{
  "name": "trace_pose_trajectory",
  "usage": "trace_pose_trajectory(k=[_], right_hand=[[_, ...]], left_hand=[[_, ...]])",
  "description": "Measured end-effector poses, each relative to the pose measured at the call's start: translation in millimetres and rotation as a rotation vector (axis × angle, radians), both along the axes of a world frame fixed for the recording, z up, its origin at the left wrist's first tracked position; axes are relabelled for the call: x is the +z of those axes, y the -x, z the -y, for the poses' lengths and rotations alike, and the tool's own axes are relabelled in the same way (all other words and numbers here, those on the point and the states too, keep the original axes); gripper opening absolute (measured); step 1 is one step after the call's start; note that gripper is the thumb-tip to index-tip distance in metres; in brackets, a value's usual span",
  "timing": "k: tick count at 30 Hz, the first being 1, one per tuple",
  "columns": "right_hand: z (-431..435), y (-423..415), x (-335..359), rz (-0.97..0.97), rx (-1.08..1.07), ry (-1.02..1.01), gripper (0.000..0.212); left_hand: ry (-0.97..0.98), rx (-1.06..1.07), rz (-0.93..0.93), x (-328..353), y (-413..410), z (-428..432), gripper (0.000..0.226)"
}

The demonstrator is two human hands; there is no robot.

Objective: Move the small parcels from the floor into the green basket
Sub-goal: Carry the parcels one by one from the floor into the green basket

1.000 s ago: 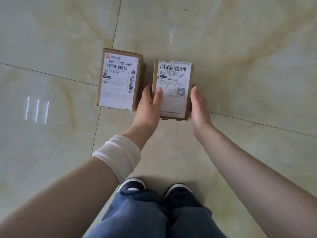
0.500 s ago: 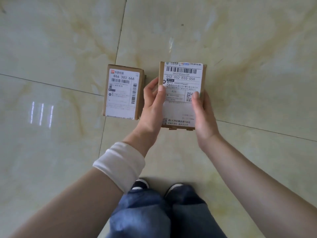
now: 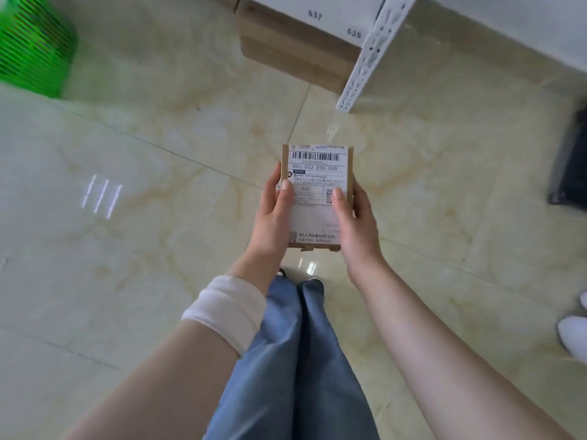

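Note:
A small brown cardboard parcel (image 3: pixel 317 173) with a white shipping label is held up in front of me, above the tiled floor. My left hand (image 3: pixel 273 214) grips its left side with the thumb on the label. My right hand (image 3: pixel 355 223) grips its right side, thumb on the label too. The green basket (image 3: pixel 28 46) with slatted walls stands on the floor at the far upper left, partly cut off by the frame edge. The second parcel is out of view.
A white metal shelf upright (image 3: pixel 368 55) stands ahead on the right, with a large cardboard box (image 3: pixel 292 49) under the shelf. A dark object (image 3: pixel 571 166) lies at the right edge. Another person's white shoes (image 3: pixel 575 335) show at the lower right.
The parcel has been lifted off the floor in both hands and I have stood up; the view swung so the second parcel left the frame and the basket and shelf appeared.

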State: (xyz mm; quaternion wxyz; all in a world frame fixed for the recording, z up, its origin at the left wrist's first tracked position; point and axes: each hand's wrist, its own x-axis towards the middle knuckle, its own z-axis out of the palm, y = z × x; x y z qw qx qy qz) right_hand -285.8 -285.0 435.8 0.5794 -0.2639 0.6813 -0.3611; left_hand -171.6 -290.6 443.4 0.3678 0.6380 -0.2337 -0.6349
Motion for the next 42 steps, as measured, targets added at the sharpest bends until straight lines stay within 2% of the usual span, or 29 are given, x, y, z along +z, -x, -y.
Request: trace_pose_trajectory(k=[4,8,14,21,30,36,42], right_hand=[[-12,-42,77,0.005,0.071,0.018,0.055],[-34,-109,120,0.049,0.137,0.031,0.042],[-52,-256,155,0.089,0.323,0.006,0.044],[-53,-412,169,0.098,0.427,0.018,0.041],[17,-561,186,0.127,0.446,-0.017,0.035],[81,-663,197,0.137,0.481,-0.008,0.039],[140,-761,199,0.139,0.478,-0.036,0.032]], left_hand=[[0.036,0.100,-0.005,79,-40,-22,0.045],[0.017,0.185,-0.009,125,-106,-51,0.047],[0.030,0.378,-0.007,168,-249,-88,0.048],[0.053,0.519,0.018,178,-398,-99,0.048],[0.084,0.599,0.012,198,-542,-35,0.048],[0.094,0.642,0.035,212,-640,24,0.048],[0.098,0.622,0.038,208,-740,85,0.049]])
